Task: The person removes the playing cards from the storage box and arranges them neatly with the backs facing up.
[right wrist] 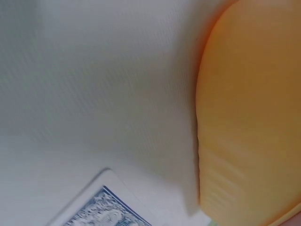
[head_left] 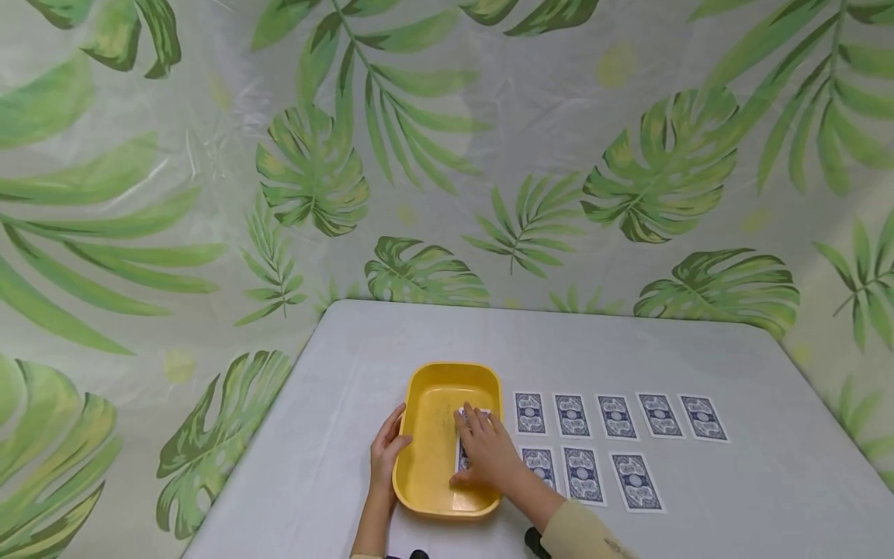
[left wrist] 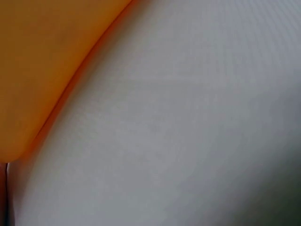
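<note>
A yellow rectangular tray [head_left: 427, 497] with rounded corners lies on the white table. At its left side, my left hand [head_left: 382, 460] grips the wall, thumb at the rim and fingers along the outside. My right hand [head_left: 486, 453] reaches over the right wall into the tray. Its extended fingers lie over a blue-backed playing card [head_left: 462, 460] on the tray floor and cover most of it. Both wrist views show the tray's outer wall, orange-toned in the left wrist view [left wrist: 42, 61] and the right wrist view [right wrist: 249, 113].
Two rows of face-down playing cards [head_left: 618, 418] lie right of the tray. The right forearm partly covers the nearest card [head_left: 539, 464] of the front row. Another card corner [right wrist: 110, 212] appears in the right wrist view. A leaf-patterned curtain [head_left: 538, 155] hangs behind the table [head_left: 733, 373].
</note>
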A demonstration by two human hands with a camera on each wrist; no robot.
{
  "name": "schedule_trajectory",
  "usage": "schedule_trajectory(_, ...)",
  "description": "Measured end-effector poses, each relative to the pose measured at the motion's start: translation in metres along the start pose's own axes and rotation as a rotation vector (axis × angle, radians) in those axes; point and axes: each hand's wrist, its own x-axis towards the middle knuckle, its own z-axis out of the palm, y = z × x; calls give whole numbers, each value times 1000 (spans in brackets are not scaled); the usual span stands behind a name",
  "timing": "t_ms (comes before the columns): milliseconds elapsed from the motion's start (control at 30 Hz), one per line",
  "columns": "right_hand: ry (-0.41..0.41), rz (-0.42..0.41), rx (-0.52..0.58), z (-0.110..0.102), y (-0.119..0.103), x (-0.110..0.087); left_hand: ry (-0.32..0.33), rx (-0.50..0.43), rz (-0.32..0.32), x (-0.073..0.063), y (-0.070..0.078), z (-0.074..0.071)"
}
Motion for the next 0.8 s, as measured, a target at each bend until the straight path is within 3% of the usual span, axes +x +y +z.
schedule_trajectory(433,-162,-21,-152,-4,0,9,15,11,5,0,-1,0)
schedule_trajectory(600,-218,-16,-164,-5,-1,9,26,6,-4,1,-1,1)
schedule_trajectory(800,-220,-21,-162,-7,-2,8,19,2,-5,1,-1,1)
